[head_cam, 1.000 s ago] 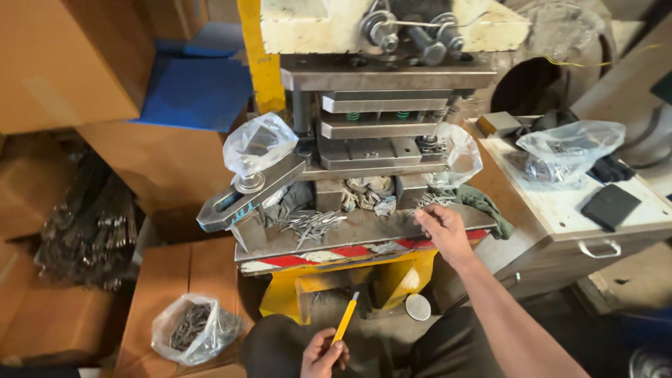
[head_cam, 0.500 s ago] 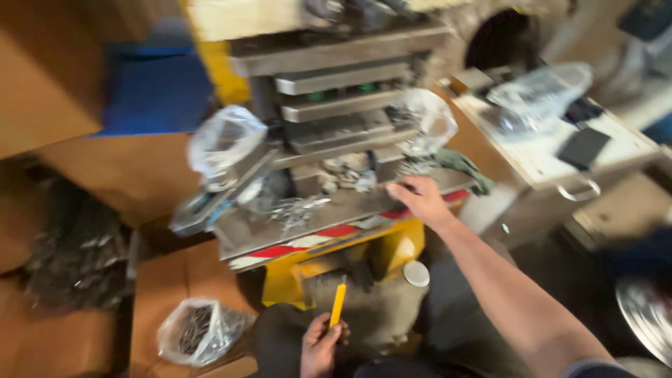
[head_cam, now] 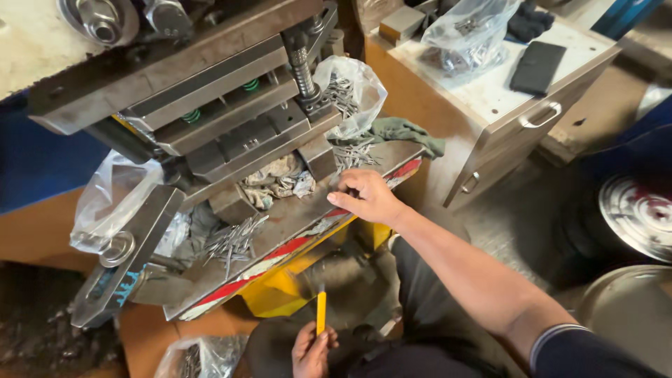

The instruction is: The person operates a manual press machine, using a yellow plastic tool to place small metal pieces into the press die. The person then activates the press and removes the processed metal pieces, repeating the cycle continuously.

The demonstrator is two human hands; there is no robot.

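My right hand (head_cam: pixel 367 196) rests on the metal press table (head_cam: pixel 280 227), its fingers pinched at the edge of a pile of thin metal pins (head_cam: pixel 353 155). Whether a pin is between the fingers is not visible. My left hand (head_cam: pixel 311 350) is low near my lap, shut on a yellow stick-like tool (head_cam: pixel 321 313) held upright. A second pile of pins (head_cam: pixel 234 241) lies on the table to the left. The press die block (head_cam: pixel 231 133) stands behind, with crumpled rags (head_cam: pixel 280 185) under it.
A clear bag of pins (head_cam: pixel 353 91) sits at the die's right, another bag (head_cam: pixel 115 203) at its left, a third (head_cam: pixel 203 357) on the floor. A green cloth (head_cam: pixel 402 131) lies by the table. A white cabinet (head_cam: pixel 518 105) with a drawer handle stands right, round metal lids (head_cam: pixel 640 217) beyond.
The view has swung and closed in on the press. My right hand stays on the table by the right pin pile; my left hand still holds the yellow tool low.
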